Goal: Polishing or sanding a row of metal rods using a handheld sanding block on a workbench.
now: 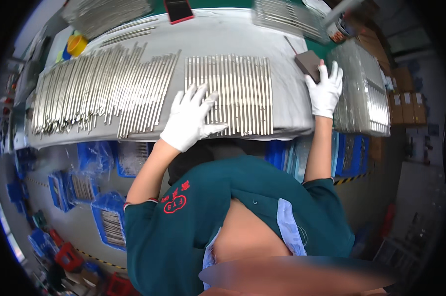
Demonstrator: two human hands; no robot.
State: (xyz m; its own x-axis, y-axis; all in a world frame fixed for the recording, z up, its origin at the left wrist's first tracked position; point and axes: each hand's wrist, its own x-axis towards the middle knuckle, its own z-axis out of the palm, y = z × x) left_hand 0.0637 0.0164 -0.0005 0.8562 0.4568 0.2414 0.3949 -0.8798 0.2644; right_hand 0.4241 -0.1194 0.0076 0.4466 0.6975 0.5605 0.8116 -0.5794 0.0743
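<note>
The left hand [189, 118] wears a white glove and lies flat, fingers spread wide, on the left part of a neat row of thin shiny metal rods [230, 93]. These rods lie side by side in a tidy block on the grey cloth-covered tabletop [223, 37], close to its near edge and about in the middle. The right hand [325, 91], also in a white glove, is at the right end of the tabletop. Its fingers are a little apart and rest on the near side of a small dark grey block with a thin handle [308, 63]; I cannot tell if they really pinch it. To the left of the tidy block lies a big loose spread of the same shiny rods [102, 89], fanned out and reaching toward the left edge of the tabletop. At the far left corner sits a yellow roll of tape [77, 44], and more rods are heaped behind it [107, 14]. A flat red and black thing like a phone [178, 10] lies at the far edge. Another bunch of rods [287, 18] lies at the far right corner. Just right of the right hand is a clear plastic wrapped stack of rods [363, 93]. Below the tabletop, on the floor, stand blue plastic trays [107, 219] with more metal parts inside. The person's green shirt [198, 222] fills the bottom of the view.
</note>
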